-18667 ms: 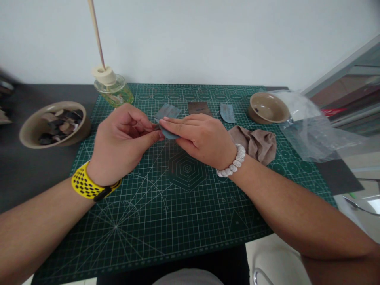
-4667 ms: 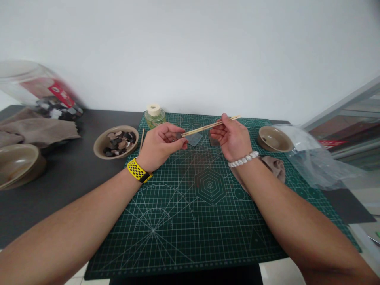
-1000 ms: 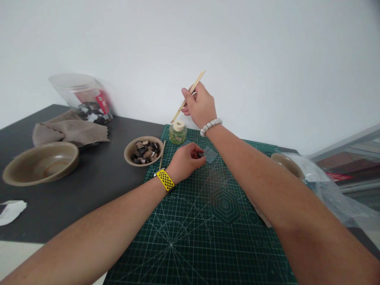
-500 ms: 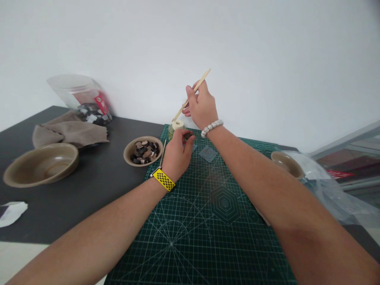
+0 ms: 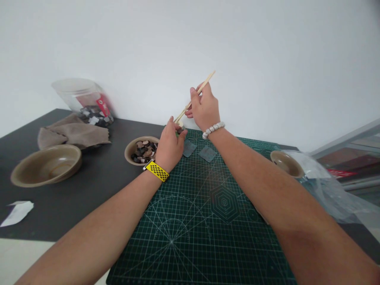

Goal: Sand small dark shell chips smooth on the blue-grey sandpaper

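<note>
My right hand (image 5: 204,106) grips a pair of pale wooden chopsticks (image 5: 207,81), held slanting with the tips down toward my left hand. My left hand (image 5: 170,143) is closed, thumb toward fingers, around a small dark piece (image 5: 181,130) that is mostly hidden. Behind its fingers stands a small container with a pale round top (image 5: 180,124), largely covered. Left of that hand, a tan bowl (image 5: 128,155) holds several dark brown and tan pieces (image 5: 145,149). Two small clear squares (image 5: 207,153) lie on the green cutting mat (image 5: 192,221).
On the left are a larger tan bowl (image 5: 18,174), a brown cloth (image 5: 71,134), a clear bag of dark pieces (image 5: 97,114) and a white scrap (image 5: 18,212). To the right, another bowl (image 5: 286,164) sits by clear plastic (image 5: 326,194). A white wall (image 5: 267,59) rises behind.
My left hand has shifted left and slightly up, baring more of one clear square and covering the bowl's right edge. The chopsticks and right hand have moved slightly right.
</note>
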A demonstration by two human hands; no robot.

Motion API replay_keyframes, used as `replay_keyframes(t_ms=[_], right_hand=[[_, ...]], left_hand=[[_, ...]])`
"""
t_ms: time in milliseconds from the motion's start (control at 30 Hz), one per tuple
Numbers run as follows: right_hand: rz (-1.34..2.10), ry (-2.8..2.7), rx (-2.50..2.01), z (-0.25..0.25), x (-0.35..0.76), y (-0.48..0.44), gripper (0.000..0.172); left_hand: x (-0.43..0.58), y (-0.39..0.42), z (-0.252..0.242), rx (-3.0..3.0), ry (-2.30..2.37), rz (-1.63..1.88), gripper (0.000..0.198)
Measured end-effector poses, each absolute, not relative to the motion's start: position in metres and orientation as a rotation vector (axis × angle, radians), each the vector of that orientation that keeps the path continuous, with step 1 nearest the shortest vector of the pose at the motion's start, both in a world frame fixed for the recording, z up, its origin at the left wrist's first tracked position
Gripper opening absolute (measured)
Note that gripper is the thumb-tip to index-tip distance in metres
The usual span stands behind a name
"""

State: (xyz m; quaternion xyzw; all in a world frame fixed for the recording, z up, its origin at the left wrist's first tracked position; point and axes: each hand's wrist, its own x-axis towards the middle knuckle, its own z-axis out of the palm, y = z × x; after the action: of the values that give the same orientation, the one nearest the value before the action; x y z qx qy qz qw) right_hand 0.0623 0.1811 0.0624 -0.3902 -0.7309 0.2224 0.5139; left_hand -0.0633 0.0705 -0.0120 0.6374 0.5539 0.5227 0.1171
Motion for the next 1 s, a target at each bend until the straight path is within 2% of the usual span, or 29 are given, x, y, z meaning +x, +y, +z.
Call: replay_keyframes(t_ms=[167, 233, 333, 600, 1000], right_hand=[[0.569, -1.730, -0.948, 0.060, 0.064, 0.184, 0.028], [0.600, -1.722, -0.944, 0.060, 0.064, 0.183, 0.029], [0.639, -1.724, -0.932, 0.061, 0.062, 0.178, 0.028], [0.628, -1.737, -0.944, 0.065, 0.057, 0.168, 0.025], [0.598, -1.652, -0.969, 0.061, 0.064, 0.179, 0.024]], left_hand=[[-0.060, 0.068, -0.008, 1.914, 1.651, 1.385, 0.026], [-0.060, 0.067, -0.007, 1.905, 1.685, 1.382, 0.023], [-0.060, 0.067, -0.007, 1.876, 1.705, 1.408, 0.012], [-0.061, 0.069, -0.010, 1.866, 1.731, 1.461, 0.022], [-0.057, 0.067, -0.006, 1.898, 1.751, 1.384, 0.020]])
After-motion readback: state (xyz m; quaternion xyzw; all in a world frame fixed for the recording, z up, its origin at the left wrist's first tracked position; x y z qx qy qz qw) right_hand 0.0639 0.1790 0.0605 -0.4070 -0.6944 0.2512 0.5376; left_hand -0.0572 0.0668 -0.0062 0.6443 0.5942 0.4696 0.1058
